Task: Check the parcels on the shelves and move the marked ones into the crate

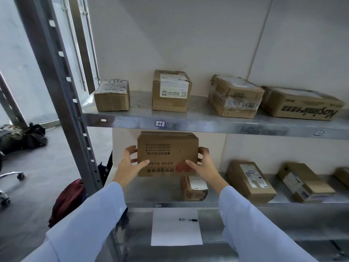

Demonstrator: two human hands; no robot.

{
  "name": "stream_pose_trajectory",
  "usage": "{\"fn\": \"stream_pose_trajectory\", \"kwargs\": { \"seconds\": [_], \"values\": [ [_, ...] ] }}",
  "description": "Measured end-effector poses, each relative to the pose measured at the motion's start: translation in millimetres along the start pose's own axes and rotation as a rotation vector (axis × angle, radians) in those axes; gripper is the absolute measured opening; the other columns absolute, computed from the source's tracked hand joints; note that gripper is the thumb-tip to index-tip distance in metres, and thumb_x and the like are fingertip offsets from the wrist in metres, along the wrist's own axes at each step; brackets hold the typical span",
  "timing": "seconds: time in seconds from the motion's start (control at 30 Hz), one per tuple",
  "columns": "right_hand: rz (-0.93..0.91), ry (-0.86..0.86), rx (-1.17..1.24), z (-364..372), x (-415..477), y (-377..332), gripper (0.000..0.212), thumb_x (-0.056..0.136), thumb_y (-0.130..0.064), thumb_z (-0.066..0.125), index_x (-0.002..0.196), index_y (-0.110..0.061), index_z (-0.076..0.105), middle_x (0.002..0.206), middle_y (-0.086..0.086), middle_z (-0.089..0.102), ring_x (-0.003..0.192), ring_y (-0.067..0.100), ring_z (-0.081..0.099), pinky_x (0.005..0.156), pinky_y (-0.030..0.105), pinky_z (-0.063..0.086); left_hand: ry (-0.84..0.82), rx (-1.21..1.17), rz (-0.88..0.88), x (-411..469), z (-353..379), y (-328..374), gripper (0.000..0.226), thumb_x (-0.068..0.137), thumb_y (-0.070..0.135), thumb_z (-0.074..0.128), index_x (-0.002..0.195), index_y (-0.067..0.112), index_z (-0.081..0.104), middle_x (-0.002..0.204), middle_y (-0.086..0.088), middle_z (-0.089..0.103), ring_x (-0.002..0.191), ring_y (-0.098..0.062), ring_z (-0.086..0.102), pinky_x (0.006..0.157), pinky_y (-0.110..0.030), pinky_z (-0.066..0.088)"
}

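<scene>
Holding one box up off the middle shelf between left hand and right hand, the person seems mid-check, with other boxes waiting and no crate in view.

The upper shelf carries four cardboard parcels; the middle shelf, several smaller parcels; the lowest shelf, a white sheet and a pen.

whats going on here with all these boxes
A person holds a box upright at the middle shelf, the left grip and right grip clasping its two sides, printed face toward the camera. Other parcels sit on the upper shelf and the middle one. A paper and pen lie below. No crate is in view.
</scene>
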State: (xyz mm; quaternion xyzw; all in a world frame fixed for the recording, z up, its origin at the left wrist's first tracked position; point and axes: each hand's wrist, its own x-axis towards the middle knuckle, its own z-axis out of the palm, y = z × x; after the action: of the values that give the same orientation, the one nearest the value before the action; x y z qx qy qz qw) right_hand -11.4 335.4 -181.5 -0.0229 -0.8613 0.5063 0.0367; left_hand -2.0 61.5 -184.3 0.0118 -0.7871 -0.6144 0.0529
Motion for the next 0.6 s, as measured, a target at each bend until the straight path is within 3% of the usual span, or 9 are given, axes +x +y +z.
{"fn": "stream_pose_trajectory", "kwargs": {
  "seconds": [0.03,0.1,0.17,0.27,0.43,0.6],
  "values": [
    [-0.006,0.006,0.004,-1.1,-0.6,-1.0,0.066,0.088,-0.016,0.073,0.138,-0.010,0.031,0.128,-0.002,0.045,0.117,0.020,0.052,0.075,0.013,0.052,-0.007,0.007,0.002,0.6,0.0,1.1,0.072,0.085,0.024,0.075,0.142,0.025,0.032,0.131,0.009,0.049,0.113,-0.020,0.055,0.093,-0.033,0.045],
    [-0.014,0.008,-0.006,-3.0,-2.5,-3.8,0.078,0.085,-0.023,0.076,0.145,-0.014,0.026,0.138,0.000,0.044,0.128,0.023,0.048,0.096,0.033,0.053,-0.023,0.027,0.004,1.9,0.0,1.9,0.078,0.085,0.029,0.075,0.147,0.029,0.027,0.132,0.009,0.048,0.114,-0.020,0.055,0.097,-0.038,0.045],
    [-0.018,-0.008,-0.031,-4.8,-5.9,-6.3,0.083,0.084,-0.031,0.076,0.149,-0.019,0.026,0.144,0.002,0.039,0.132,0.023,0.044,0.106,0.046,0.046,-0.032,0.053,0.009,1.9,1.0,2.8,0.077,0.085,0.031,0.074,0.147,0.032,0.030,0.134,0.007,0.047,0.114,-0.019,0.055,0.097,-0.039,0.045],
    [-0.037,-0.023,-0.051,-6.6,-9.0,-7.8,0.072,0.084,-0.034,0.075,0.143,-0.019,0.036,0.137,0.001,0.036,0.128,0.022,0.045,0.109,0.043,0.044,-0.043,0.098,0.029,-0.6,4.1,6.8,0.067,0.086,0.033,0.072,0.143,0.033,0.036,0.134,0.005,0.042,0.115,-0.017,0.051,0.100,-0.040,0.044],
    [-0.018,-0.055,0.011,-11.2,-12.2,-6.8,0.077,0.082,-0.042,0.076,0.144,-0.022,0.034,0.134,-0.005,0.044,0.119,0.010,0.045,0.101,0.030,0.044,-0.054,0.002,0.020,-1.5,1.5,7.3,0.064,0.086,0.029,0.074,0.137,0.032,0.036,0.137,0.003,0.045,0.124,-0.023,0.050,0.103,-0.041,0.041],
    [-0.012,-0.055,0.005,-11.6,-16.5,-5.7,0.072,0.087,-0.048,0.068,0.141,-0.016,0.033,0.133,-0.004,0.050,0.123,0.016,0.050,0.096,0.025,0.041,-0.045,-0.052,0.001,-5.0,2.6,7.1,0.059,0.086,0.026,0.074,0.129,0.028,0.033,0.130,0.008,0.044,0.124,-0.021,0.049,0.107,-0.043,0.043]
  ]
}}
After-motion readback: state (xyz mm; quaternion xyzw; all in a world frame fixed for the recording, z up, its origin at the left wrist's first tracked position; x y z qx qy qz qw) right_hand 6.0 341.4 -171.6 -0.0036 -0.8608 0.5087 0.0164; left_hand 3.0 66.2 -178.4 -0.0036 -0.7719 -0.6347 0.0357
